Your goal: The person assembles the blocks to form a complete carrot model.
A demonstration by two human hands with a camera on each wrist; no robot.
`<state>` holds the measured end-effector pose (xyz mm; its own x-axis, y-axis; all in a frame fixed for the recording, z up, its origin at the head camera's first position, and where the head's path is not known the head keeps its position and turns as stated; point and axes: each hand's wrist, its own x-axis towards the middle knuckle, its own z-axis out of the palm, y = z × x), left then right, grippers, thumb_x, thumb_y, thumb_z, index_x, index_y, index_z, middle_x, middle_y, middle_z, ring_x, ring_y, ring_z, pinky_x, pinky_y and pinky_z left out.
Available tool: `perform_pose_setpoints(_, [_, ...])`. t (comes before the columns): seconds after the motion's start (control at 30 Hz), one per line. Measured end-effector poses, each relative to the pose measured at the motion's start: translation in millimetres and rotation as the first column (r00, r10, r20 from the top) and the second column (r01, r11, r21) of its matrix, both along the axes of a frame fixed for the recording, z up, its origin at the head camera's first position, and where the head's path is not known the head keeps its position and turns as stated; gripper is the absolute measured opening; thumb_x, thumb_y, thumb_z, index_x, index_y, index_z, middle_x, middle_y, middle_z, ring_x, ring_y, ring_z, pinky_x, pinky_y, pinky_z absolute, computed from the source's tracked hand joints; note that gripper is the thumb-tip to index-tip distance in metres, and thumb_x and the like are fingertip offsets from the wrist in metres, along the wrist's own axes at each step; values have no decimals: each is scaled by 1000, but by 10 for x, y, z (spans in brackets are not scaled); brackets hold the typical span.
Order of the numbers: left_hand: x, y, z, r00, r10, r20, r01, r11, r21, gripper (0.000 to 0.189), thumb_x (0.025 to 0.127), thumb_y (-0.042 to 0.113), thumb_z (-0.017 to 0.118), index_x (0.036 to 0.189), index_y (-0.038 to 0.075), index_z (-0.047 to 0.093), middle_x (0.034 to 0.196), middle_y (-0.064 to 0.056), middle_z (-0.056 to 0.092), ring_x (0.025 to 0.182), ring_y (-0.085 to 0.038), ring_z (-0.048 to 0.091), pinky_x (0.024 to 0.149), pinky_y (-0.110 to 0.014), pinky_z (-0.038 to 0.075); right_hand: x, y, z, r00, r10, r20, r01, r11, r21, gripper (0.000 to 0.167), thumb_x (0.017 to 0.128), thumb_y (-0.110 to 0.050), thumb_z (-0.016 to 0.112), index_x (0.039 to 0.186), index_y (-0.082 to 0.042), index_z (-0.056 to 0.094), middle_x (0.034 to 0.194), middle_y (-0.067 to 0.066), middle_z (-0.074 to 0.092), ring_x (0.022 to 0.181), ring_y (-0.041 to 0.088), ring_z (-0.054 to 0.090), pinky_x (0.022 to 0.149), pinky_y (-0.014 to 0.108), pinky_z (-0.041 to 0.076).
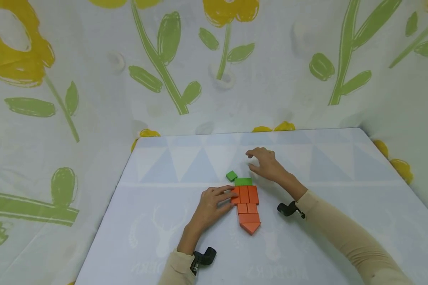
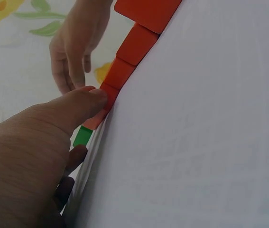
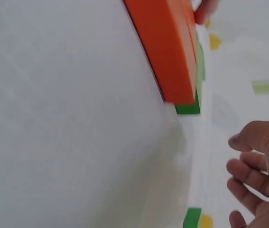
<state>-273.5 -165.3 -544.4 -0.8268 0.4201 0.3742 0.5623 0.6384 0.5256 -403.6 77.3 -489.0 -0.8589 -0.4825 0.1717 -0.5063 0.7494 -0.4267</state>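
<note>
Orange wooden blocks (image 1: 249,208) lie flat together on the table in a carrot-like shape, with a triangular block (image 1: 250,228) at the near end. A green rectangular block (image 1: 243,182) sits against the far end, and a small green square block (image 1: 231,176) lies turned beside its upper left corner. My left hand (image 1: 211,206) touches the left side of the wide orange row with its fingertips; in the left wrist view its thumb (image 2: 84,108) lies at the orange blocks. My right hand (image 1: 266,163) hovers beyond the green rectangle on the right, fingers loosely bent and holding nothing.
The pale blue-and-white patterned table (image 1: 306,241) has its far edge just beyond my right hand. White cloth with yellow flowers and green leaves (image 1: 169,37) hangs behind and at both sides. Black wrist cameras (image 1: 288,208) are strapped to both wrists.
</note>
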Motion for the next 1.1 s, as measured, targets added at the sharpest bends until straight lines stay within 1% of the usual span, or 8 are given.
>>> perform_pose_setpoints(0.13, [15, 5, -15, 1000, 0, 4, 0, 1000, 5, 30, 95, 25, 71, 125, 24, 72, 141, 4, 58, 118, -24, 52, 98, -55, 39, -121, 163, -20, 990, -138, -16, 137, 990, -12, 43, 92, -17, 70, 131, -1, 60, 124, 16, 60, 122, 38, 46, 97, 61, 31])
perform_pose_setpoints(0.27, [25, 10, -42, 1000, -1, 7, 1, 1000, -4, 31, 95, 26, 70, 126, 24, 71, 142, 5, 57, 119, -25, 52, 97, -54, 38, -212, 322, -82, 969, -246, 0, 246, 968, 55, 50, 91, -22, 70, 133, 1, 57, 133, 23, 53, 127, 43, 40, 97, 63, 28])
perform_pose_setpoints(0.4, [30, 15, -63, 1000, -11, 22, 12, 1000, -7, 31, 96, 27, 69, 127, 24, 70, 143, 5, 56, 120, -24, 51, 98, -54, 38, -257, 432, -142, 948, -315, 33, 310, 944, 117, 52, 89, -23, 72, 132, 2, 57, 128, 22, 57, 125, 43, 42, 97, 62, 28])
perform_pose_setpoints(0.57, [37, 21, -73, 1000, -20, 9, 19, 1000, 13, 30, 95, 26, 70, 125, 24, 71, 142, 4, 57, 119, -26, 52, 98, -55, 38, -295, 474, -178, 948, -314, 57, 308, 946, 100, 53, 90, -24, 74, 131, 3, 57, 115, 19, 62, 120, 42, 46, 96, 60, 28])
perform_pose_setpoints(0.7, [38, 36, -85, 1000, -19, -14, 19, 999, 29, 30, 95, 25, 71, 124, 24, 72, 141, 3, 58, 118, -25, 53, 97, -55, 38, -321, 482, -173, 950, -304, 73, 299, 952, 67, 52, 90, -21, 73, 132, 4, 57, 111, 18, 65, 115, 41, 49, 97, 61, 27])
perform_pose_setpoints(0.8, [35, 46, -78, 1000, -22, -11, 22, 999, 30, 30, 95, 25, 71, 125, 24, 71, 141, 4, 57, 118, -25, 52, 97, -55, 38, -320, 497, -165, 949, -304, 88, 301, 953, 44, 50, 89, -17, 72, 131, 4, 57, 110, 17, 67, 113, 41, 51, 97, 61, 27])
perform_pose_setpoints(0.93, [20, 41, -61, 1000, -14, -16, 14, 1000, 16, 29, 95, 26, 71, 124, 25, 72, 142, 5, 57, 118, -25, 52, 97, -55, 38, -276, 491, -151, 954, -285, 89, 284, 958, 25, 49, 88, -17, 74, 131, 3, 59, 109, 16, 69, 114, 40, 52, 97, 61, 27])
perform_pose_setpoints(1.1, [-17, 16, -53, 1000, 7, -29, -7, 1000, -2, 28, 95, 27, 71, 123, 27, 72, 141, 7, 57, 117, -23, 53, 97, -55, 39, -145, 435, -112, 968, -245, 63, 246, 969, -8, 49, 87, -18, 76, 130, 0, 61, 107, 12, 69, 116, 37, 52, 98, 59, 27])
